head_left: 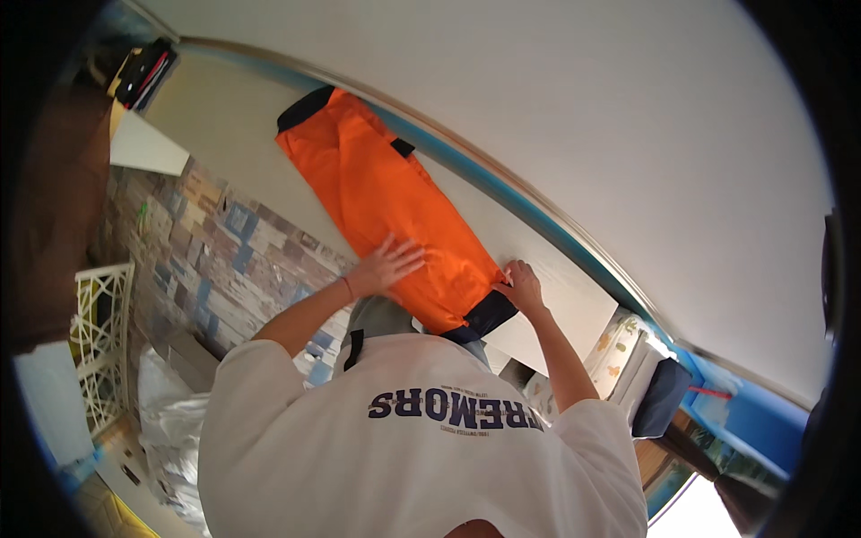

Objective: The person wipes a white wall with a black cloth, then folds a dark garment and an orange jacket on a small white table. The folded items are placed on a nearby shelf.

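Note:
A long piece of orange cloth with navy ends (386,193), which looks like a folded garment, lies slantwise on a pale tabletop (238,112). A small black tab (403,147) sticks out on its far right edge. My left hand (387,266) rests on the near left part of the cloth, fingers spread and slightly blurred. At the near right corner, beside the navy end, my right hand (523,287) pinches the cloth's edge between thumb and fingers. The cloth's underside is hidden.
A pale wall (628,134) rises behind the tabletop. To the left are a patchwork-patterned floor (242,233), a white lattice piece (103,341) and clear plastic wrapping (170,430). Dark folded items (148,72) lie at the far left end. At right stand stacked patterned things (614,350) and a blue surface (744,408).

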`<state>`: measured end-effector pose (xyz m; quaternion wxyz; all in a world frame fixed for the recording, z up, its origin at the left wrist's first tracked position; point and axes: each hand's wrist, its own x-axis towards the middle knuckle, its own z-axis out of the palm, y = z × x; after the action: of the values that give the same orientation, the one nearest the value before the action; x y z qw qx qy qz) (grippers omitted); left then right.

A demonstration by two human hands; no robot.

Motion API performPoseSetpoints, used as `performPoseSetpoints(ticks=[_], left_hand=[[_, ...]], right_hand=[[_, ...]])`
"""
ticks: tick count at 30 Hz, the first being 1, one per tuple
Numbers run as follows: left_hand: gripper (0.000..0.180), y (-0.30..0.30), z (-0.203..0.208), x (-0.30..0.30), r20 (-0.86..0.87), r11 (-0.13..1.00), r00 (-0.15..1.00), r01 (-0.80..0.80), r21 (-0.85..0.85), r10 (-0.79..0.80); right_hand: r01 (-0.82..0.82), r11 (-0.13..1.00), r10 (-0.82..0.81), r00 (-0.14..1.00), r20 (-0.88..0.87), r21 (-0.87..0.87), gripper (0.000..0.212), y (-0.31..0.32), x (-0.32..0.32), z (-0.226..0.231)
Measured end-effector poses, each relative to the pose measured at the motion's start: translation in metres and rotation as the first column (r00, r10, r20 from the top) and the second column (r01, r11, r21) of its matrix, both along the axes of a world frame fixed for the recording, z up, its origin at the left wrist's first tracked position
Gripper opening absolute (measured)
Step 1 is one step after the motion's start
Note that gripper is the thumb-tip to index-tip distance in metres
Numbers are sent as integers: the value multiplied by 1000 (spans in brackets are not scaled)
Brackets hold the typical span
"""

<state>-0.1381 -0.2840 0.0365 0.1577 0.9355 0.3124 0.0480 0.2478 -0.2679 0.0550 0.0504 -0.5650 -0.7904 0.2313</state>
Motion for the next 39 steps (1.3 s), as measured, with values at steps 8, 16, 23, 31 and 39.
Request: performPoseSetpoints(ticks=[8, 16, 23, 31, 39], left_hand=[[67, -103, -48, 83, -174, 932, 958, -163, 323, 228], [70, -112, -57, 94, -191, 937, 937, -240, 252, 292], [75, -118, -63, 105, -50, 898, 922, -359, 256, 384], [77, -114, -66, 112, -55, 841, 882, -424, 337, 467], [72, -111, -74, 112, 96, 809, 883, -461, 364, 460]], right_hand=[[-514, 825, 474, 856, 207, 235, 55, 25, 57, -4], [-905, 420, 813, 407, 416, 64, 64, 66, 27, -9], [-970, 132, 868, 213, 448, 206, 63, 78, 14, -16], [-923, 381, 916, 384, 118, 49, 88, 65, 8, 0], [-932, 355, 908, 363, 210, 76, 85, 61, 13, -3]])
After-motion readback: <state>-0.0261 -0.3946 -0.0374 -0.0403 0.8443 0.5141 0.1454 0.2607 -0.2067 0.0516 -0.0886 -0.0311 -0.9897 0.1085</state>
